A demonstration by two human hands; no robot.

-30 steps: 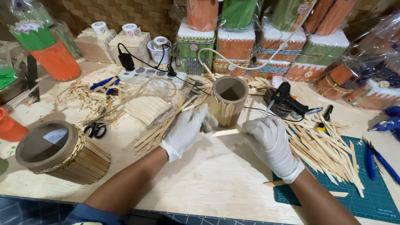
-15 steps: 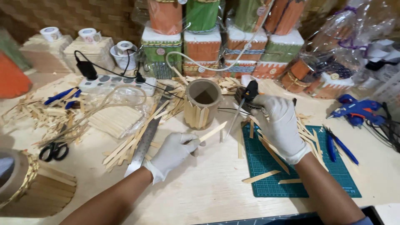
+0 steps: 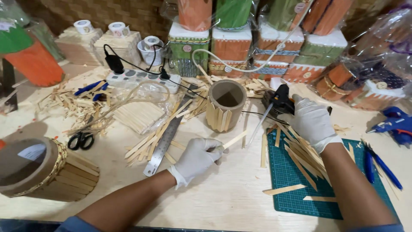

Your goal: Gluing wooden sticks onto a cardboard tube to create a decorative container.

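Gloves covered both hands. The left hand (image 3: 198, 158) pinched a flat wooden stick (image 3: 234, 140) between its fingers, just in front of the cardboard tube (image 3: 225, 105), whose lower wall was partly clad in sticks. The right hand (image 3: 312, 120) was closed around a black glue gun (image 3: 278, 98) to the right of the tube, its nozzle slanting down toward the held stick. A steel ruler (image 3: 165, 144) lay left of the tube, and a green cutting mat (image 3: 292, 184) strewn with sticks lay to its right.
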